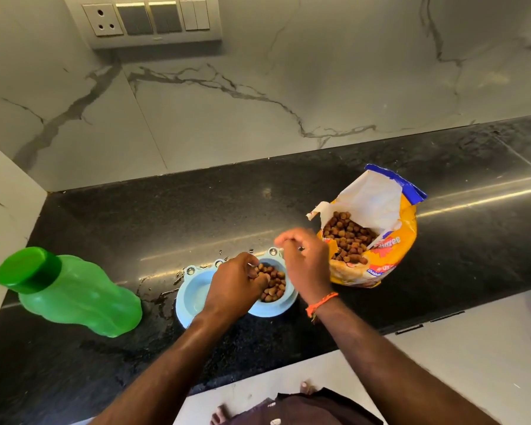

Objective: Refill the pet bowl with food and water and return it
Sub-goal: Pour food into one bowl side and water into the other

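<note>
Kibble (273, 282) in left hand (233, 286) grip over bowl (193, 289); right hand (304, 262) curled, contents unclear.

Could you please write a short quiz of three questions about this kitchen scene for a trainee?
1. True or false: the green bottle has its cap on.
2. Which compartment of the blue pet bowl holds kibble: A) its left, B) its right?
3. What stands right of the bowl?

Key: 1 true. 2 B. 3 The open food bag. The left hand and right hand are over the bowl.
</note>
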